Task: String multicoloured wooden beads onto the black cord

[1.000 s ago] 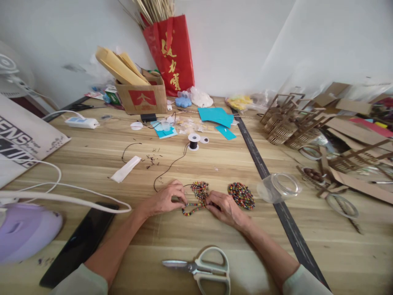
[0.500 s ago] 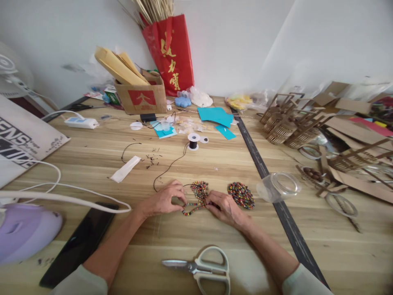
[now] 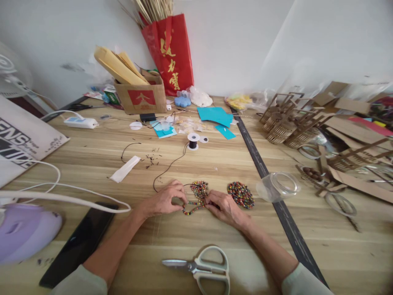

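Observation:
Both my hands rest on the wooden table (image 3: pixel 190 233) around a short strand of coloured beads (image 3: pixel 193 209). My left hand (image 3: pixel 164 199) pinches the strand's left end with curled fingers. My right hand (image 3: pixel 223 207) is closed on its right end. A small flat patch of coloured beads (image 3: pixel 199 189) lies just beyond the strand, between my hands. A second round patch of beads (image 3: pixel 241 194) lies right of my right hand. Thin black thread (image 3: pixel 170 164) runs from my left hand back to a small spool (image 3: pixel 193 141).
Scissors (image 3: pixel 204 268) lie near the front edge. A clear plastic jar (image 3: pixel 278 186) lies on its side at the right. A black phone (image 3: pixel 81 241), white cables and a purple device (image 3: pixel 24 231) sit at the left. Boxes, a red bag (image 3: pixel 170 53) and cardboard pieces crowd the back and right.
Hardly anything moved. My left fingers shifted slightly on the bead strand; both hands stay in place.

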